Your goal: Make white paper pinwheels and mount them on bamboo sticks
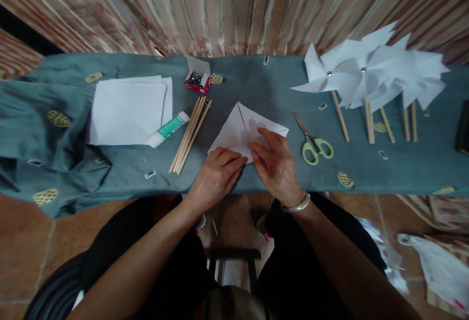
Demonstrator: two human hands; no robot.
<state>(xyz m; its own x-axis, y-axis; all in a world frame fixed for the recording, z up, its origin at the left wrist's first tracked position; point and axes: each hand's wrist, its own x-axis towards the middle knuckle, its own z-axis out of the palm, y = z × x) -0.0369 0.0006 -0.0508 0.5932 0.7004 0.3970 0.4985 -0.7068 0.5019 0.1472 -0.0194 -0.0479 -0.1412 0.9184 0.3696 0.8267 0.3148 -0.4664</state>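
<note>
A white sheet of paper [240, 127], folded into a triangle, lies on the grey-green cloth [256, 85] in front of me. My left hand [216, 173] presses its near left corner with the fingertips. My right hand [274, 161], with a silver bangle on the wrist, lies over the near right part of the fold. Both hands touch the paper flat against the cloth; neither lifts it.
A bundle of wooden sticks [190, 134], a glue tube [166, 129] and a stack of white paper [128, 110] lie to the left. A red box of pins [197, 80] sits behind. Green-handled scissors [313, 144] and several finished white pinwheels [366, 73] lie to the right.
</note>
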